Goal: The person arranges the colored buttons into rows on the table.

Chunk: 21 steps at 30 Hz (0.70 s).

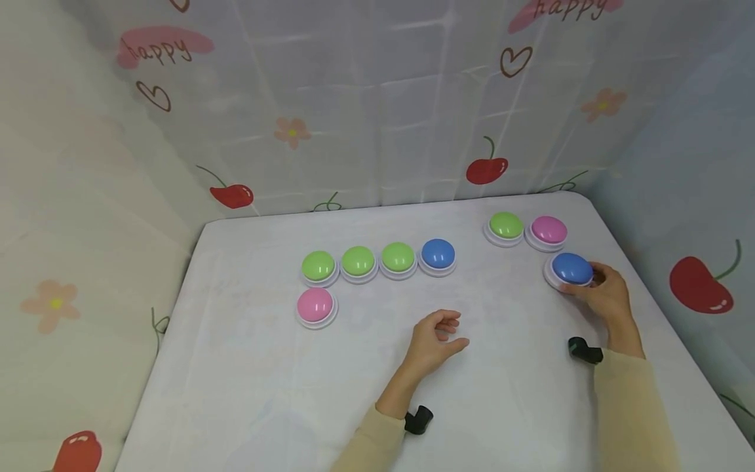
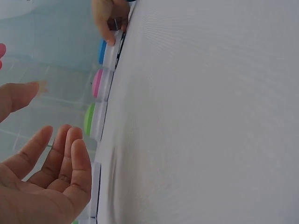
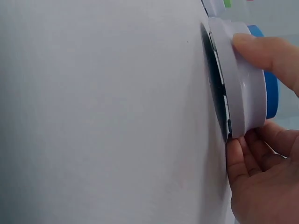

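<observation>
My right hand (image 1: 604, 293) grips a blue push button (image 1: 572, 269) by its white base, thumb on one side and fingers on the other. In the right wrist view the white base (image 3: 240, 84) is tilted, with one edge raised off the table. Just behind it stand a pink button (image 1: 549, 230) and a green button (image 1: 506, 225), side by side. My left hand (image 1: 429, 342) hovers over the middle of the table with relaxed fingers and holds nothing; the left wrist view shows its palm (image 2: 42, 198) bare.
Left of centre, three green buttons (image 1: 358, 261) and a blue button (image 1: 438, 254) form a row on the white table (image 1: 253, 380). A pink button (image 1: 315, 305) sits in front of the row's left end. Printed curtains (image 1: 377, 111) hang behind and beside the table.
</observation>
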Each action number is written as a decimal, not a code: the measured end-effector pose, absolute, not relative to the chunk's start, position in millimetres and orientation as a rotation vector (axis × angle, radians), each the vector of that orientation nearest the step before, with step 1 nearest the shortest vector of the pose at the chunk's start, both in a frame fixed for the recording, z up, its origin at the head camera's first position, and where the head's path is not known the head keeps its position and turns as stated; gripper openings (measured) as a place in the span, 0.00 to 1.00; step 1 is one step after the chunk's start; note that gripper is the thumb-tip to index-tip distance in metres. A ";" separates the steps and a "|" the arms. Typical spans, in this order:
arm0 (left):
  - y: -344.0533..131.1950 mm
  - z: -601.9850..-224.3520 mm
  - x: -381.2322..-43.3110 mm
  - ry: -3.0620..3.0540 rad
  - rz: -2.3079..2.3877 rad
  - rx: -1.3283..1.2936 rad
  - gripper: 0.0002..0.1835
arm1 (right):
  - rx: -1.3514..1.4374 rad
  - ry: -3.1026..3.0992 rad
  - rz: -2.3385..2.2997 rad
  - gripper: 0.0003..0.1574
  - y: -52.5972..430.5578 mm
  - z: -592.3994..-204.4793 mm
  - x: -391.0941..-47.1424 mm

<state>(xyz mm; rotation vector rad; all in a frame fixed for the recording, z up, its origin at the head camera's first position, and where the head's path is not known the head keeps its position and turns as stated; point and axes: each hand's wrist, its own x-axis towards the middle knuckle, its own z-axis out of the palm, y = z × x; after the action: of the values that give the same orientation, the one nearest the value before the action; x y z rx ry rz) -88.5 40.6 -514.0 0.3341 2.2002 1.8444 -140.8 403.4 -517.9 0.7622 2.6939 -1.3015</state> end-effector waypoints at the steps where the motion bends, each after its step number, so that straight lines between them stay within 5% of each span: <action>1: 41.6 -514.0 -89.7 2.204 1.844 0.337 0.24 | 0.756 2.697 -1.295 0.63 402.6 -518.3 -140.2; 15: 67.2 -508.6 -116.1 2.370 1.805 0.399 0.18 | 0.563 2.662 -1.414 0.65 370.0 -513.0 -128.1; 21: 84.3 -507.2 -127.7 2.466 1.770 0.434 0.18 | 0.339 2.722 -1.436 0.57 346.3 -503.1 -120.5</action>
<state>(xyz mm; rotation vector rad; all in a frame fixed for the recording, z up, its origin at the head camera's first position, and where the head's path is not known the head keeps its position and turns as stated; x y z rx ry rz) -127.7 84.3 -507.2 0.4344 2.4662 1.7699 -120.5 346.3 -503.1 0.3394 2.7223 -1.4362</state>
